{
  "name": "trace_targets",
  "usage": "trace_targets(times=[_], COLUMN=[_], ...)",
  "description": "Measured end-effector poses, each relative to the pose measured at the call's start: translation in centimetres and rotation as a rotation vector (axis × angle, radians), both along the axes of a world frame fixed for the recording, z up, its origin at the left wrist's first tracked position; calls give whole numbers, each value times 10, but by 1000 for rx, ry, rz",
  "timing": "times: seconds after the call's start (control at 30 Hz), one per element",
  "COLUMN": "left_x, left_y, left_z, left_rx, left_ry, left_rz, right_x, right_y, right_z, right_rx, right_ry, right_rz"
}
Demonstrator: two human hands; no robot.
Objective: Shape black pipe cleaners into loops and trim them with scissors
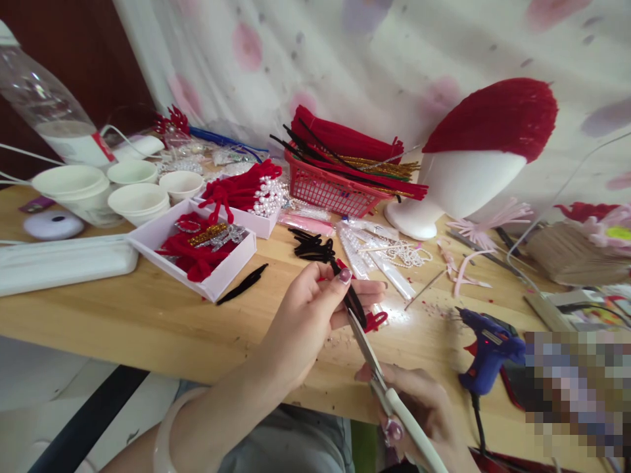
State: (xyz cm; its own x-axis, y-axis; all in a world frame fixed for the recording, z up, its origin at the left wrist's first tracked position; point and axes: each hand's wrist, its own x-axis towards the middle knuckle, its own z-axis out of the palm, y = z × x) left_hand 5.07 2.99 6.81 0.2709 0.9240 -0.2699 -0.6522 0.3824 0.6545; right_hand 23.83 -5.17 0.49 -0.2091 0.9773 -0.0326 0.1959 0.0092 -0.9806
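Pinched between the thumb and fingers of my left hand (315,299) is a black pipe cleaner (353,303), bent into a narrow loop. My right hand (419,401) grips white-handled scissors (367,348), whose blades point up and left to the lower end of the black piece. Whether the blades touch it, I cannot tell. Red looped pipe cleaner (377,321) shows just beyond my left fingers. A pile of bent black pieces (313,244) lies behind that hand, and another black strip (242,284) rests to its left.
At the left, a white box (221,279) holds red pieces beside paper cups (138,200) and a bottle (54,98). Behind are a red basket (335,184) of pipe cleaners and a white head form (468,177) with a red cap. A blue glue gun (493,348) stands right.
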Motion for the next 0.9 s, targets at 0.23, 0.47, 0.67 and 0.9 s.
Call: trace_targets(times=[0.23, 0.47, 0.67, 0.9], left_x=[0, 1, 2, -1], left_y=[0, 3, 2, 1], left_z=[-1, -1, -2, -1], left_rx=[-27, -50, -40, -46], left_ry=[12, 23, 5, 3], left_rz=[15, 9, 16, 26], right_x=[1, 10, -1, 11], right_y=[-5, 0, -1, -8], right_z=[-1, -6, 3, -10], right_rx=[39, 107, 20, 83], right_ry=[-127, -143, -121, -182], right_rz=[-139, -11, -78, -129])
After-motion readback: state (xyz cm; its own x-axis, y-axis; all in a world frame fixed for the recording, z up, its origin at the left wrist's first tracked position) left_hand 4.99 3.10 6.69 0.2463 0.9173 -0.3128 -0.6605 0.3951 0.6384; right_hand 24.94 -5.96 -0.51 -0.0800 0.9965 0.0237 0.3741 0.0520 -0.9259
